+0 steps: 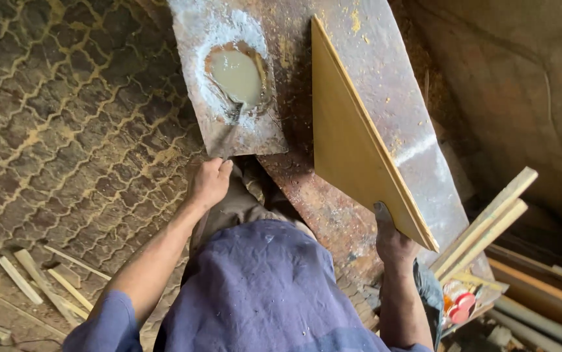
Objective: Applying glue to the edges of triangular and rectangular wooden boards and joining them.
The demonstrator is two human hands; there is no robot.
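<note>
My right hand (392,240) grips the near corner of a tan wooden board (349,146), which stands tilted on its edge on a rusty metal table (418,156). My left hand (209,182) holds the handle of a small brush or spatula (229,133). Its tip rests in a puddle of pale glue (236,75) ringed by white powder on a grey metal sheet (196,39). My blue shirt fills the bottom middle of the view.
Sawdust covers the patterned paving (66,117) on the left. Loose wood strips (46,280) lie at the lower left. Long wooden battens (489,218) lean at the right, with a red-capped container (460,306) below them. A rough wall (529,85) stands on the right.
</note>
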